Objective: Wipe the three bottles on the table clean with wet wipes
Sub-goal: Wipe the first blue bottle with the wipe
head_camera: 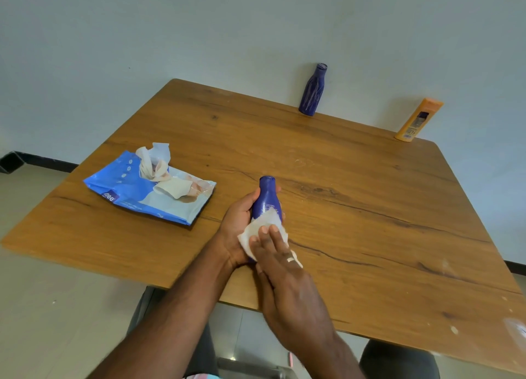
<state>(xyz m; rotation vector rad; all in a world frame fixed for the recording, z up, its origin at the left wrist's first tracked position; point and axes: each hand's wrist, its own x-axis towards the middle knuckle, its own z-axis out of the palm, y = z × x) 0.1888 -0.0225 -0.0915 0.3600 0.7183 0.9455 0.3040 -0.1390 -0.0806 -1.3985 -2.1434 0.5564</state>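
Observation:
A dark blue bottle point(266, 196) lies tilted in my left hand point(237, 226), its cap pointing away from me over the wooden table point(370, 207). My right hand point(280, 267) presses a white wet wipe point(263, 227) flat against the bottle's lower body with straight fingers. A second dark blue bottle point(312, 90) stands upright at the table's far edge. An orange bottle point(418, 120) stands at the far right corner, leaning against the wall.
A blue wet wipes pack point(136, 192) lies at the table's left, its flap open with crumpled wipes point(155, 162) sticking out. A pale wall rises right behind the table. My knees show below the near edge.

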